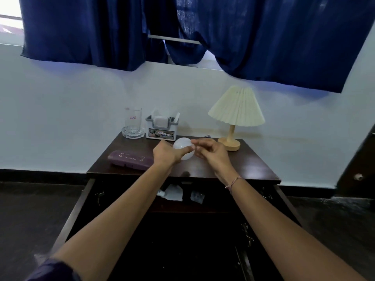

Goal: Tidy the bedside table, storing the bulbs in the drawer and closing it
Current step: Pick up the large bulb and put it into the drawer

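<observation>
My left hand (165,154) curls round the bulb (183,148) above the middle of the table (253,165). My right hand (211,152) pinches its 3 o'clock side. I should grip gently, draw it toward 6 o'clock, and lower it softly into the open drawer (81,201).

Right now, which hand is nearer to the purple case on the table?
Left. The left hand is just right of the purple case, holding the bulb; the right hand is farther right, past the bulb.
</observation>
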A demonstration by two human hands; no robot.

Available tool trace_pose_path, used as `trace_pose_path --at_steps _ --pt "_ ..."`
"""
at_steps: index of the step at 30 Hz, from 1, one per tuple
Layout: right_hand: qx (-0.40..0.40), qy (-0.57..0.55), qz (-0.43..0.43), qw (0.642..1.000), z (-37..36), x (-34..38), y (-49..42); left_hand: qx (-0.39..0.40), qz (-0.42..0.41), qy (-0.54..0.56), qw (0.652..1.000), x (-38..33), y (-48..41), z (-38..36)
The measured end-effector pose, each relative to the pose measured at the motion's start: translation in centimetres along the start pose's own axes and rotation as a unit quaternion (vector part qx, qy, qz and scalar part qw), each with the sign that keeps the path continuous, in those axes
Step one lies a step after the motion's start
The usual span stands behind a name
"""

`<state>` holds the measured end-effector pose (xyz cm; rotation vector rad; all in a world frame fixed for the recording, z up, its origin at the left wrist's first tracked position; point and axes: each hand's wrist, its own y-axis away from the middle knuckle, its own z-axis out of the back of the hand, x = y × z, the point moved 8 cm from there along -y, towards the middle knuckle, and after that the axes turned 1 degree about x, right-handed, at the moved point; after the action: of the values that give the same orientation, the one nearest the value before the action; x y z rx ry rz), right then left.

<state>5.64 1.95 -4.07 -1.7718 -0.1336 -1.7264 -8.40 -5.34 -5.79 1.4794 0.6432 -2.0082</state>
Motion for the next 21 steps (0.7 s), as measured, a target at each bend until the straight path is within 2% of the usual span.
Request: trace_pose_path --at_steps 3,8,12,16,21 --pt "0.038 -0.038 -0.025 0.998 0.6 1.4 0.5 -0.028 0.005 0.059 0.998 0.1 1.8 0.1" --pt "0.031 -0.06 -0.08 0.995 4.6 0.1 2.0 0.017 0.009 0.077 0.997 1.6 4.6 -2.8" --pt "0.038 -0.021 -0.148 0.988 8.6 -1.2 2.4 0.064 0.013 0.074 0.995 2.0 5.7 -5.8" --pt "0.102 0.078 -0.252 0.959 11.0 -3.7 3.9 0.085 0.025 0.066 0.994 2.3 6.3 -7.6" --pt "0.1 0.072 -0.311 0.942 12.9 -5.7 4.6 0.12 0.058 0.081 0.988 4.0 6.4 -9.3"
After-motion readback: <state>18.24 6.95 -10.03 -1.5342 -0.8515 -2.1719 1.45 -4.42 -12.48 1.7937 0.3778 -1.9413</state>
